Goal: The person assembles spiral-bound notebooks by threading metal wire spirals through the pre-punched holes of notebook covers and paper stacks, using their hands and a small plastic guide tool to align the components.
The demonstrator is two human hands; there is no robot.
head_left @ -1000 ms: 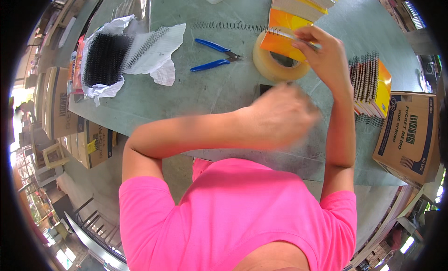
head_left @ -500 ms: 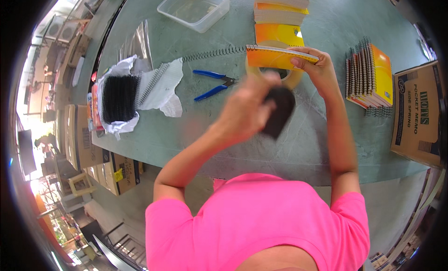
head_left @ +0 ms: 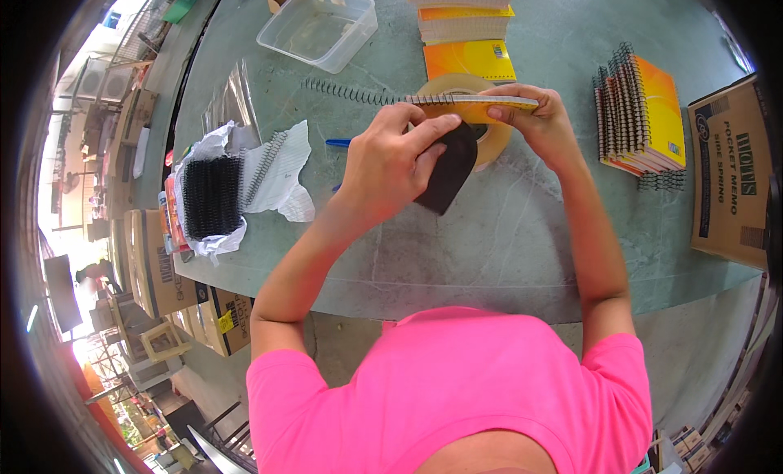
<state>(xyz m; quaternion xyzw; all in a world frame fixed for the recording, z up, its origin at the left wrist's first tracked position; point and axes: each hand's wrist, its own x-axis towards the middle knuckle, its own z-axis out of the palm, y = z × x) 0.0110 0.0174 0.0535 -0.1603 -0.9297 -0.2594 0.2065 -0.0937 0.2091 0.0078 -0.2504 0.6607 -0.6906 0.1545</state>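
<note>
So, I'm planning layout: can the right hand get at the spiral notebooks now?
Probably yes: just tabletop separates the right hand and the spiral notebooks, though the hand may need to release its booklet first.

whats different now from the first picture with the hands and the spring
The left hand has moved forward and left, to the left end of the orange-yellow paper notepad, and holds a flat black piece. The thin black wire spring reaches further right along the notepad's edge. Unchanged: the right hand grips the notepad, and the stack of spiral-bound yellow-and-orange notebooks stays put.
</note>
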